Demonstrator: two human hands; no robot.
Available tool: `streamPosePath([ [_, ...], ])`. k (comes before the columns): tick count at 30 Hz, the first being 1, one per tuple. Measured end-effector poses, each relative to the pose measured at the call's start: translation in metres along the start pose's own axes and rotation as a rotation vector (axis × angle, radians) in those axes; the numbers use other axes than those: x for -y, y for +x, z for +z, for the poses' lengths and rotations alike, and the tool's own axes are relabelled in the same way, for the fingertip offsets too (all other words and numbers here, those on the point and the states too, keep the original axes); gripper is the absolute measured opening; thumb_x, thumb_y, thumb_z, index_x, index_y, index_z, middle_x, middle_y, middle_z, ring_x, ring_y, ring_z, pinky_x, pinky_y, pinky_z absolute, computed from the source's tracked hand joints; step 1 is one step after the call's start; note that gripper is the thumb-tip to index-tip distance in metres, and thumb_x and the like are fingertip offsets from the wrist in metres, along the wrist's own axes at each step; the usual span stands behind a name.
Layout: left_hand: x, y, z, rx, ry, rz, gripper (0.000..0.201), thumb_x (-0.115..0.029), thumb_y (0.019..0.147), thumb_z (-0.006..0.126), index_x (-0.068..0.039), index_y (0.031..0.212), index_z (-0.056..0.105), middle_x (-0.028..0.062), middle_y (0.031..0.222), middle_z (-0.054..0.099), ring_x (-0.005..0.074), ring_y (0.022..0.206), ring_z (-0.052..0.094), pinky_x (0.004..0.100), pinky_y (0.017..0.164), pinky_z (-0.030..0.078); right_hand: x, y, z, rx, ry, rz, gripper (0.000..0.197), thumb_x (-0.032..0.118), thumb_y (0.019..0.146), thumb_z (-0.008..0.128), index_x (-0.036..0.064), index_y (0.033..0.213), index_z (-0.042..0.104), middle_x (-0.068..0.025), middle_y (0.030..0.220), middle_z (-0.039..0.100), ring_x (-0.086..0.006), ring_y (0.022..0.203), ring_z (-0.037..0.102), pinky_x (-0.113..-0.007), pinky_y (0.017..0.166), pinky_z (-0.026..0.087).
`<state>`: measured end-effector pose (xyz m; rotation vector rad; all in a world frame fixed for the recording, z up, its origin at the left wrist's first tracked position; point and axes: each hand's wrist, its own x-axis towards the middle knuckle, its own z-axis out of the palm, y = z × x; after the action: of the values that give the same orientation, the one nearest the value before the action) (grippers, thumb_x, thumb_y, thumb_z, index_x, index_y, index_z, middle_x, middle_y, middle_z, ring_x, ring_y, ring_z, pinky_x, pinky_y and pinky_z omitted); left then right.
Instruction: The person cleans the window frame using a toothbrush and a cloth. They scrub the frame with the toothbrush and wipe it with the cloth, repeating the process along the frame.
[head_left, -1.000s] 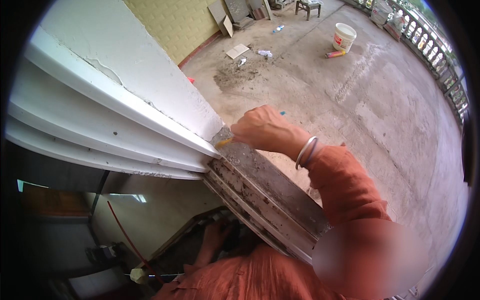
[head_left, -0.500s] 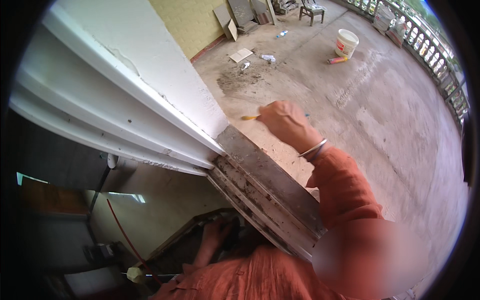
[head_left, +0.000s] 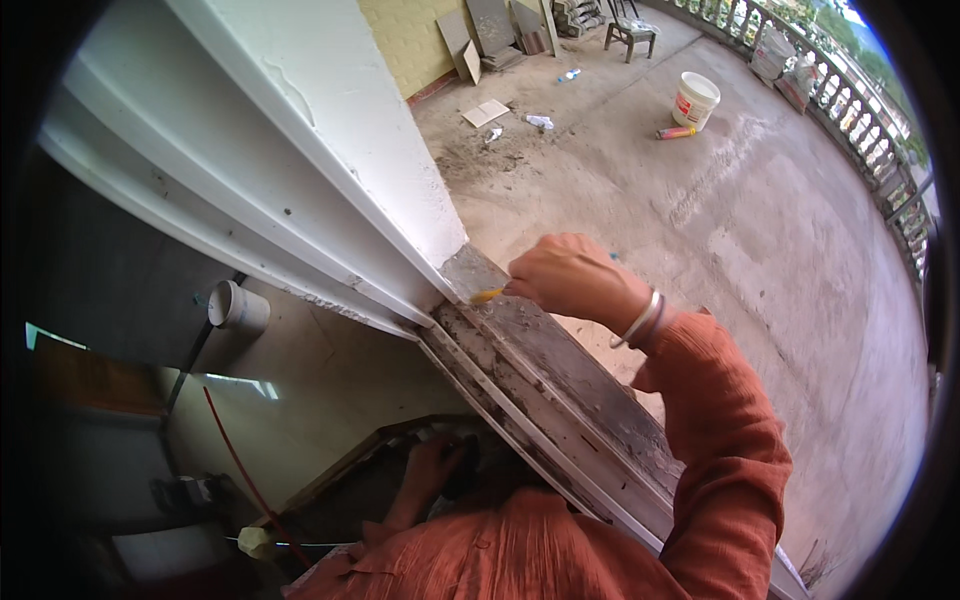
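Note:
My right hand (head_left: 572, 275) is closed on a thin tool with a yellow end (head_left: 487, 296), its kind unclear. The yellow end reaches the corner where the white door frame (head_left: 395, 255) meets the dirty grey sill (head_left: 540, 350). A bit of teal shows beyond the knuckles, perhaps the tool's other end. Below the sill, in shadow on the inner side, my left hand (head_left: 430, 466) is curled around something dark that I cannot make out.
Outside, a white bucket (head_left: 696, 99) stands behind a red and yellow tube (head_left: 676, 132). A chair (head_left: 631, 38), leaning boards (head_left: 490, 40) and a balustrade (head_left: 870, 130) lie farther off. Inside are another white bucket (head_left: 240, 306) and a red cable (head_left: 240, 450).
My right hand has come down and nearer, bringing the tool's yellow end from above the outside floor to the sill corner. My left hand stays about where it was. The view has shifted slightly.

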<state>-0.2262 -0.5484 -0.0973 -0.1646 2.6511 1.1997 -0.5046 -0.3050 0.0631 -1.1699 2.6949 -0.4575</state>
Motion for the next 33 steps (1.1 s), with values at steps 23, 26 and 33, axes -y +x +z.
streamPosePath([
  [23, 0.013, 0.011, -0.007, 0.028, 0.023, -0.099, 0.027, -0.023, 0.085, 0.07, -0.004, 0.103, 0.069, 0.0155, 0.095, 0.07, 0.028, 0.091, 0.069, 0.0364, 0.079, 0.053, -0.024, 0.029, 0.024, -0.288, -0.005, -0.122, 0.004, 0.011, 0.083, 0.058, 0.0112, 0.08, 0.061, -0.0049, 0.075, 0.062, -0.0258, 0.082, 0.062, -0.039, 0.066, 0.052],
  [26, 0.012, 0.005, -0.009, 0.037, 0.058, -0.138, 0.027, -0.023, 0.085, 0.07, -0.004, 0.105, 0.069, 0.0152, 0.097, 0.07, 0.0267, 0.092, 0.069, 0.0357, 0.08, 0.053, -0.023, 0.023, 0.023, -0.069, -0.095, -0.137, 0.004, 0.011, 0.083, 0.058, 0.0102, 0.079, 0.059, -0.0047, 0.074, 0.061, -0.0262, 0.08, 0.062, -0.04, 0.065, 0.051],
  [33, 0.019, 0.008, -0.011, 0.083, -0.032, -0.131, 0.026, -0.023, 0.086, 0.069, -0.004, 0.104, 0.069, 0.0148, 0.096, 0.071, 0.0245, 0.09, 0.069, 0.035, 0.079, 0.053, -0.008, 0.03, 0.032, -0.37, -0.026, -0.036, 0.002, 0.008, 0.079, 0.057, 0.0084, 0.078, 0.058, -0.0064, 0.071, 0.059, -0.0263, 0.078, 0.061, -0.041, 0.06, 0.05],
])
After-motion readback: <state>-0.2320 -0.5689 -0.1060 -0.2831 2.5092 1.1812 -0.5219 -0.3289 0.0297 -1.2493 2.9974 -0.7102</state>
